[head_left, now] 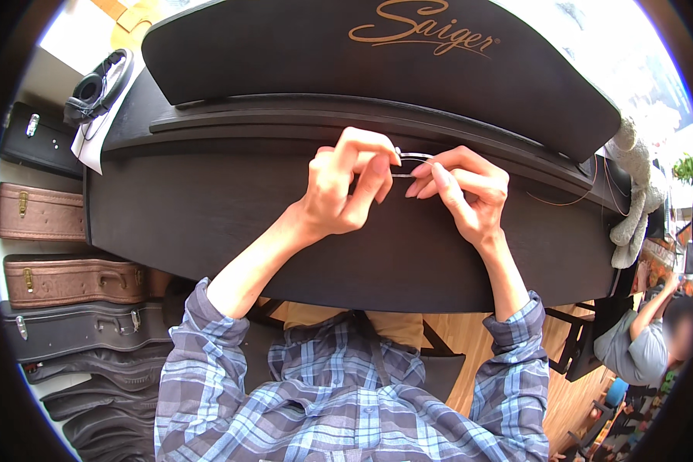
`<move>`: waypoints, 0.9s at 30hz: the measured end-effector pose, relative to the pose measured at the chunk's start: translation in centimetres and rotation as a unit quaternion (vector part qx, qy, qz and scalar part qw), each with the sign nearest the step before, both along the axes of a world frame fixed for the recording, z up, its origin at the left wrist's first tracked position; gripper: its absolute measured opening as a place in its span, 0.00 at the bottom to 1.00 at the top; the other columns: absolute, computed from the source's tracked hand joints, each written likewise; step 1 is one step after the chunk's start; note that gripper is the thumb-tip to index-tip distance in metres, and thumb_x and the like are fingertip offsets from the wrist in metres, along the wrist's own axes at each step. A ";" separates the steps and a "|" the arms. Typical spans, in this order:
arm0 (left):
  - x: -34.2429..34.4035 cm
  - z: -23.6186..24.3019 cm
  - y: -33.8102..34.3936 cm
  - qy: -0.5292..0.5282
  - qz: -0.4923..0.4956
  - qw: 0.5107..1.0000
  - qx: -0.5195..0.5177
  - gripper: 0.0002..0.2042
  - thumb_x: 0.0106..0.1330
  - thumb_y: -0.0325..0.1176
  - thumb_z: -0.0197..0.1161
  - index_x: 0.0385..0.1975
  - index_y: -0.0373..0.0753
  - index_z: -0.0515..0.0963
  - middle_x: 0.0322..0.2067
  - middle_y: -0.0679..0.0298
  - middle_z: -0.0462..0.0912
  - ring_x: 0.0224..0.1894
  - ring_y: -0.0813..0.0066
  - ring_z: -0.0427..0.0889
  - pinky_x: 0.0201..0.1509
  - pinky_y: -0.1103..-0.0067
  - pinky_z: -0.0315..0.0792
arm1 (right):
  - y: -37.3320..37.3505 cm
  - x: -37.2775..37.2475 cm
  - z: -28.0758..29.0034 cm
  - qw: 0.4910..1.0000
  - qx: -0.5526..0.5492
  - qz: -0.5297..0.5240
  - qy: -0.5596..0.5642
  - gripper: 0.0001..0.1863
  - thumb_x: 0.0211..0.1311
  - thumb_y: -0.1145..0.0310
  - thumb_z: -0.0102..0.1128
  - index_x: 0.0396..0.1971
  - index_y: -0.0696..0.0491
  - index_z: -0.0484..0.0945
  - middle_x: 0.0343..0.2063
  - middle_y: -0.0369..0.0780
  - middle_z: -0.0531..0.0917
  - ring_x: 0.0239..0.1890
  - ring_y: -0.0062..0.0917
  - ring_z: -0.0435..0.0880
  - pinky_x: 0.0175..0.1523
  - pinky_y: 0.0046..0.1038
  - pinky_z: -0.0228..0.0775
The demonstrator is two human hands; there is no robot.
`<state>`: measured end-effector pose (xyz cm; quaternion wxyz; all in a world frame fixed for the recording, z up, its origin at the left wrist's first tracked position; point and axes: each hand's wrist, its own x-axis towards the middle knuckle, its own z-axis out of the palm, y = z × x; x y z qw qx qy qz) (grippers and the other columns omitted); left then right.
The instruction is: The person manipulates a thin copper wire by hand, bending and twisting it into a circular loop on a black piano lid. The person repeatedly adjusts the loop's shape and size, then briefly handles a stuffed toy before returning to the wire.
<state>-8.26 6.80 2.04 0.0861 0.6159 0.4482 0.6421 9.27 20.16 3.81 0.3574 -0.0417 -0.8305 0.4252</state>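
Above the closed black lid (285,269) of what looks like a keyboard piano, both my hands hold a slim silvery loop (416,155) with a dark middle; its exact kind I cannot make out. My left hand (335,189) pinches its left end between thumb and fingertips, the other fingers curled. On the right end my right hand (473,192) closes thumb and fingers, and its fingertips partly cover the loop. Thin copper-coloured wire (566,203) curves over the lid's right part.
A black music stand panel (285,58) with gold lettering rises behind the lid. Headphones (92,88) lie at the far left, above stacked brown and black instrument cases (73,281). At the right hang grey plush limbs (631,231); beyond sits another person (639,346).
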 end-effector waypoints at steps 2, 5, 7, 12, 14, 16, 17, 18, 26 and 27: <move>0.1 0.0 0.0 0.023 -0.007 1.000 0.017 0.04 0.76 0.19 0.57 0.46 0.32 0.74 0.34 0.60 0.85 0.19 0.77 0.85 0.19 0.82 0.72 | 0.3 0.1 0.2 0.999 0.037 -0.022 0.002 0.09 0.69 0.74 0.66 0.30 0.57 0.92 0.29 0.39 0.88 0.31 0.24 0.89 0.36 0.24 0.83; -0.2 0.2 0.0 0.073 0.001 0.997 -0.019 0.04 0.80 0.22 0.51 0.47 0.30 0.71 0.33 0.56 0.84 0.18 0.77 0.82 0.19 0.82 0.71 | 0.3 0.2 0.1 0.999 0.032 -0.028 -0.002 0.08 0.68 0.73 0.67 0.30 0.56 0.92 0.30 0.39 0.88 0.32 0.24 0.90 0.36 0.24 0.83; -0.2 0.2 0.2 0.084 -0.009 0.996 -0.022 0.04 0.79 0.22 0.52 0.47 0.30 0.73 0.34 0.56 0.85 0.19 0.75 0.84 0.20 0.81 0.74 | 0.4 0.3 0.0 0.999 0.032 -0.031 -0.002 0.07 0.68 0.73 0.67 0.31 0.56 0.91 0.30 0.39 0.88 0.31 0.25 0.90 0.36 0.25 0.83; 0.1 0.4 0.2 0.070 -0.008 0.997 -0.024 0.05 0.79 0.22 0.53 0.46 0.29 0.75 0.33 0.58 0.86 0.21 0.72 0.87 0.23 0.79 0.78 | 0.5 0.5 -0.8 0.998 -0.025 -0.018 0.060 0.02 0.65 0.78 0.70 0.36 0.59 0.88 0.31 0.42 0.89 0.31 0.28 0.92 0.36 0.23 0.84; 0.0 0.6 0.2 0.056 -0.009 0.998 -0.028 0.05 0.79 0.23 0.54 0.46 0.30 0.75 0.32 0.59 0.87 0.20 0.73 0.86 0.23 0.79 0.77 | 0.3 0.6 -1.0 0.994 -0.054 0.001 0.099 0.09 0.64 0.81 0.70 0.44 0.61 0.84 0.31 0.45 0.89 0.31 0.29 0.93 0.36 0.23 0.84; -0.2 0.7 0.0 0.061 -0.014 0.997 -0.050 0.05 0.79 0.23 0.54 0.46 0.30 0.75 0.30 0.59 0.86 0.20 0.73 0.86 0.23 0.79 0.76 | 0.0 0.5 -1.1 0.989 -0.083 0.016 0.121 0.18 0.64 0.84 0.69 0.51 0.60 0.74 0.30 0.47 0.89 0.30 0.31 0.93 0.36 0.23 0.85; -0.3 0.8 0.0 0.059 -0.019 0.996 -0.058 0.04 0.79 0.23 0.54 0.46 0.30 0.76 0.29 0.59 0.86 0.19 0.74 0.86 0.22 0.79 0.76 | -0.1 0.5 -1.1 0.986 -0.086 0.028 0.140 0.23 0.64 0.85 0.68 0.55 0.60 0.69 0.30 0.48 0.89 0.30 0.32 0.93 0.36 0.23 0.85; -0.3 0.8 0.0 0.066 -0.011 0.996 -0.060 0.04 0.79 0.23 0.54 0.46 0.30 0.76 0.27 0.60 0.86 0.19 0.74 0.85 0.22 0.80 0.75 | -0.2 0.6 -0.9 0.993 -0.083 0.010 0.081 0.28 0.66 0.85 0.67 0.57 0.56 0.59 0.27 0.47 0.88 0.29 0.33 0.93 0.36 0.25 0.85; 0.0 1.5 -0.1 -0.027 0.024 0.994 -0.105 0.05 0.81 0.28 0.53 0.46 0.34 0.75 0.14 0.63 0.80 0.14 0.81 0.77 0.20 0.83 0.68 | -0.3 0.2 -0.2 0.969 -0.230 0.076 0.057 0.05 0.73 0.80 0.60 0.45 0.62 0.76 0.37 0.48 0.88 0.33 0.34 0.93 0.39 0.28 0.87; -0.1 1.6 -0.1 -0.058 0.014 0.992 -0.114 0.08 0.83 0.31 0.49 0.47 0.33 0.72 0.15 0.61 0.81 0.13 0.81 0.74 0.20 0.83 0.67 | -0.3 0.2 -0.2 0.970 -0.225 0.058 0.071 0.05 0.74 0.80 0.60 0.45 0.62 0.76 0.38 0.49 0.88 0.34 0.34 0.93 0.39 0.28 0.87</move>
